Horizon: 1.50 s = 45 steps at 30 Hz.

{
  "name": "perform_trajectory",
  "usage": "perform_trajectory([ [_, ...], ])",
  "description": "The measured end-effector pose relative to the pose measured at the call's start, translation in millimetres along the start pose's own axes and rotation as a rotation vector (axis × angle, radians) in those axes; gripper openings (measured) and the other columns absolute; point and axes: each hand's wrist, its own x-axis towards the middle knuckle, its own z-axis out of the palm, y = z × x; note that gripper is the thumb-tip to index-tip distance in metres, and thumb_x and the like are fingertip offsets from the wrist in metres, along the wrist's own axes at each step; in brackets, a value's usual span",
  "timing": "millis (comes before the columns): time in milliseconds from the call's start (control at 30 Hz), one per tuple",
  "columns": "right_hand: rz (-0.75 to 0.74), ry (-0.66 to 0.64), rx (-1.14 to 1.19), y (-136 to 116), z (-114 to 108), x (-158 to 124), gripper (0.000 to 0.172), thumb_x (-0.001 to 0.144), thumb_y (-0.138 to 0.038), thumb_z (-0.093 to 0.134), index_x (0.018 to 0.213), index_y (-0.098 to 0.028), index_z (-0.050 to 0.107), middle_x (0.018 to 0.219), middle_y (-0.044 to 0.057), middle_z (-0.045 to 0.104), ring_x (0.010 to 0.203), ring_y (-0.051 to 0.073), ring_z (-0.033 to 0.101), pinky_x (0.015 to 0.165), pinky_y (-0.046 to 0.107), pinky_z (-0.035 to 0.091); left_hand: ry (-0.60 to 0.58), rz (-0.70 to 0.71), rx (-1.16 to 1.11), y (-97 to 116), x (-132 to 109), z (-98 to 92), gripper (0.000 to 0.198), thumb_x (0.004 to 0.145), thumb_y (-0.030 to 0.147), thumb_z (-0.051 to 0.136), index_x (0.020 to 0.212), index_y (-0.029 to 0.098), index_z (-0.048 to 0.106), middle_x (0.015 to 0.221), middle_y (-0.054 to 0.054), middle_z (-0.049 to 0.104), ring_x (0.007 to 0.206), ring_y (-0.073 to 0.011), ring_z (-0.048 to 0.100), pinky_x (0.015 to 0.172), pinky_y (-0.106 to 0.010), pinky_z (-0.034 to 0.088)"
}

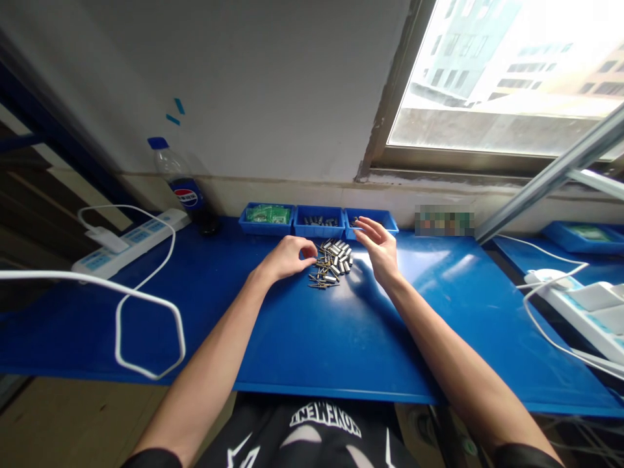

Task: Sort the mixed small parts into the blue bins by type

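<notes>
Pieces of metal [336,257], pale cylinders and thin brassy pins, lie heaped at the centre of the frame on a blue tabletop [312,351]. A person's left hand [292,255] curls at the heap's left edge, thumb and fingertips close together; whether they pinch a piece cannot be told. At centre right, the right hand [379,250] is raised beside the heap, fingers loosely parted before the right bin [391,224]; any small part at their tips cannot be made out. A middle bin [318,231] of small parts and a left bin [266,229] of green packets complete the row. A cola bottle [188,195] and white power strip [131,246] stand at left, a bright window [487,91] at upper right.
</notes>
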Motion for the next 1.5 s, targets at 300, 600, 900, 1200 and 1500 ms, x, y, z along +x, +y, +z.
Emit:
perform_trajectory([
  [300,0.059,-0.062,-0.054,-1,7,-6,0.04,0.078,-0.043,0.079,0.112,-0.022,0.072,0.119,0.011,0.076,0.097,0.025,0.073,0.084,0.042,0.059,-0.092,-0.008,0.003,-5,1,16.9,0.019,0.082,0.007,0.065,0.096,0.018,0.074,0.095,-0.004,0.078,0.086,-0.0186,0.073,0.08,-0.027,0.054],
  [600,0.083,-0.103,-0.07,-1,7,-8,0.034,0.081,-0.041,0.075,0.109,-0.022,0.073,0.107,0.008,0.078,0.086,0.021,0.072,0.077,0.036,0.056,-0.009,0.038,-0.004,-1,1,6.8,0.02,0.086,0.005,0.06,0.096,0.018,0.071,0.094,-0.005,0.074,0.084,-0.0181,0.07,0.08,-0.029,0.055],
  [900,0.145,-0.364,-0.096,-13,13,-16,0.036,0.082,-0.047,0.079,0.109,-0.023,0.076,0.087,0.004,0.078,0.079,0.021,0.071,0.075,0.035,0.055,0.296,0.0,-0.332,18,6,7.4,0.017,0.086,0.022,0.071,0.103,0.017,0.073,0.097,-0.006,0.077,0.086,-0.0182,0.074,0.086,-0.032,0.062],
  [1200,0.183,-0.299,-0.043,-8,14,-14,0.033,0.078,-0.05,0.082,0.097,-0.023,0.081,0.09,0.006,0.079,0.084,0.025,0.073,0.086,0.041,0.06,0.231,-0.04,-0.257,17,4,11.2,0.018,0.084,0.022,0.073,0.102,0.018,0.07,0.091,-0.004,0.077,0.084,-0.0187,0.076,0.083,-0.031,0.062],
  [1500,0.096,-0.024,0.008,-3,3,-3,0.057,0.076,-0.044,0.079,0.128,-0.024,0.069,0.142,0.012,0.066,0.109,0.029,0.072,0.09,0.045,0.06,-0.002,-0.024,0.03,-6,0,22.4,0.028,0.083,0.009,0.068,0.108,0.022,0.068,0.097,-0.003,0.078,0.093,-0.0197,0.074,0.082,-0.028,0.057],
])
